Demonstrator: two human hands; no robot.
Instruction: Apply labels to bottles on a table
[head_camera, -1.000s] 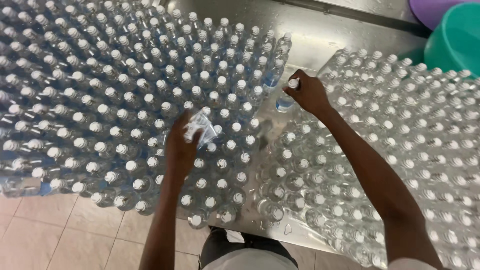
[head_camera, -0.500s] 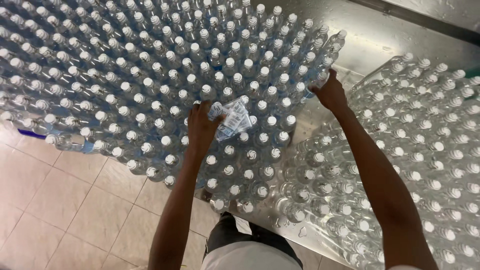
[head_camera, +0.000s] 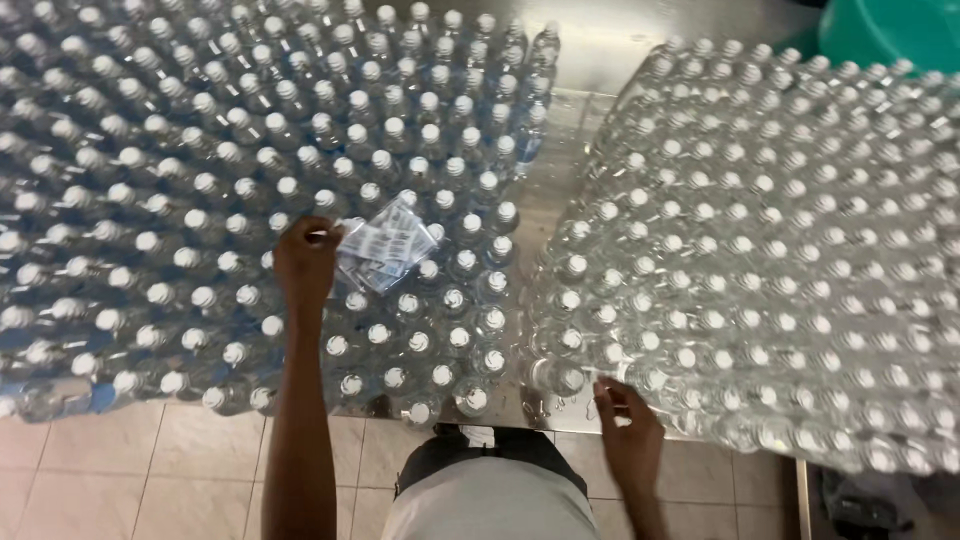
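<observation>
My left hand (head_camera: 305, 262) pinches a clear label packet (head_camera: 385, 243) over capped bottles (head_camera: 180, 200); my right hand (head_camera: 625, 425), fingers loosely spread, touches edge bottles (head_camera: 560, 378), which could topple.

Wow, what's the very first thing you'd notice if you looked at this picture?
Bottles everywhere! A huge crowd of clear capped bottles covers the left of the metal table, and a second crowd of bottles fills the right. The left hand holds a small clear packet above the left crowd, while the right hand touches the near edge of the right crowd. A green tub peeks in at the top right corner.
</observation>
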